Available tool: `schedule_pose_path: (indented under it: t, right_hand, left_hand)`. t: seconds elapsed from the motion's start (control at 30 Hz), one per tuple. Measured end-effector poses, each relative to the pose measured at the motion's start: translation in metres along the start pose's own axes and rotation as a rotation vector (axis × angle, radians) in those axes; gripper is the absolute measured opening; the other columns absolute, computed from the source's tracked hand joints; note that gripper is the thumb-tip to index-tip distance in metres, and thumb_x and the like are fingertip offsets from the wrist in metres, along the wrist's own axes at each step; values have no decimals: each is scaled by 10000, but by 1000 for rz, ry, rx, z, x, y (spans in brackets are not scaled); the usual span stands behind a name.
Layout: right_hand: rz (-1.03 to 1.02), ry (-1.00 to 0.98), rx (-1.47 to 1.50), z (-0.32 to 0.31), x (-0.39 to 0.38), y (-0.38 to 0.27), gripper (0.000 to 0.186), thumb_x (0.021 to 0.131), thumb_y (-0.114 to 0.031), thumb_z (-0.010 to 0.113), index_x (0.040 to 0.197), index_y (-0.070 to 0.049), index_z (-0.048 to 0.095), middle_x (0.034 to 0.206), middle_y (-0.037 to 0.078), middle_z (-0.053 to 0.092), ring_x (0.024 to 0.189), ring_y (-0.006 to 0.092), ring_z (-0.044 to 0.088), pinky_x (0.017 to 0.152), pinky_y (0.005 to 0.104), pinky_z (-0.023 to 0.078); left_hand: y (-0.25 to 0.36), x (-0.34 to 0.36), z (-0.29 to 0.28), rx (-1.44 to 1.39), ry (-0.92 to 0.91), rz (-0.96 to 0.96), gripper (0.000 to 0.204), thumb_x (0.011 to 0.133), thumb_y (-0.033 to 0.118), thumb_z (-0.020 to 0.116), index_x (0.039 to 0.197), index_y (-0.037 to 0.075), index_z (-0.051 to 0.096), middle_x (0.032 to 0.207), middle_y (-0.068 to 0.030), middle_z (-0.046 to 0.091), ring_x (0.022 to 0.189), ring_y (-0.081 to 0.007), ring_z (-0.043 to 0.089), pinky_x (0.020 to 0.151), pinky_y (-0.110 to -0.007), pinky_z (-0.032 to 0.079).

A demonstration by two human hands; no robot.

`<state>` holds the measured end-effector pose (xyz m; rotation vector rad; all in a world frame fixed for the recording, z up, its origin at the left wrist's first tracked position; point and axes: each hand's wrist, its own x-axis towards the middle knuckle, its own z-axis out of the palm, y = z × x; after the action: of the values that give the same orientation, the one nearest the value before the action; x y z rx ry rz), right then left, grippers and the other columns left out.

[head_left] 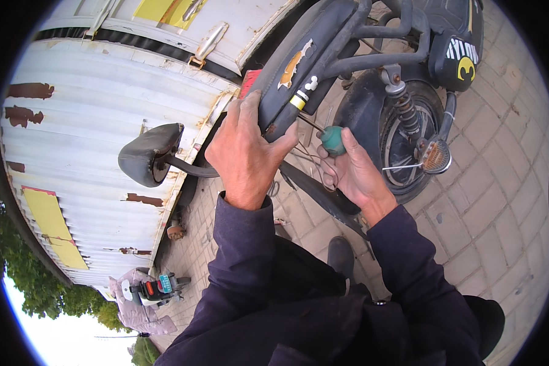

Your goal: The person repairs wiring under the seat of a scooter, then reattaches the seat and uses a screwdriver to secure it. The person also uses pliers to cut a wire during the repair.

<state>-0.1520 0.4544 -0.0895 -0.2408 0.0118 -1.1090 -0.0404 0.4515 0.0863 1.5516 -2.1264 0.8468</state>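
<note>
My left hand (245, 152) is wrapped over the rear end of a scooter's dark seat section (311, 46), fingers on the far side and thumb on the near side. The seat cover is torn, with tan padding showing. In my right hand (361, 174) is a screwdriver (332, 141) with a rounded green handle. Its thin shaft points up and left at the seat section's edge, near a yellow-and-white sticker (299, 99); I cannot tell what the tip touches. A thin loose wire hangs by my right fingers.
The scooter's rear wheel (430, 146), spring shock absorber (402, 107) and round orange reflector (436, 157) stand right of my hands. A padded backrest (151, 155) on a bent bar sticks out left. Behind is a rusty white metal wall (91, 122); another scooter (158, 288) is parked lower left.
</note>
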Motion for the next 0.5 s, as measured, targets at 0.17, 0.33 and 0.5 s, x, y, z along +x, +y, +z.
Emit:
schedule_pose_path:
  t: [0.17, 0.33, 0.5]
  right_hand:
    - [221, -52, 24, -2, 7, -7, 604, 1021, -627, 396, 1093, -58, 585, 810, 5, 518, 579, 88, 431, 594, 342, 492]
    - [91, 70, 7, 7, 2, -4, 608, 1026, -629, 373, 1091, -61, 579, 857, 22, 519, 624, 104, 450, 607, 349, 501]
    - [-124, 95, 59, 9, -3, 3, 526, 1028, -561, 465, 1095, -51, 573, 928, 46, 537, 701, 118, 494, 621, 342, 510]
  left_hand:
    - [1, 1, 1, 40, -1, 19, 558, 645, 303, 841, 1129, 70, 692, 933, -61, 693, 737, -236, 707, 666, -325, 552]
    - [-3, 1, 5, 5, 53, 51, 539, 646, 288, 853, 1113, 69, 696, 924, -63, 694, 724, -230, 705, 665, -319, 553]
    - [-4, -1, 10, -4, 61, 54, 587, 620, 321, 862, 1117, 64, 686, 902, -66, 675, 697, -246, 689, 624, -335, 547]
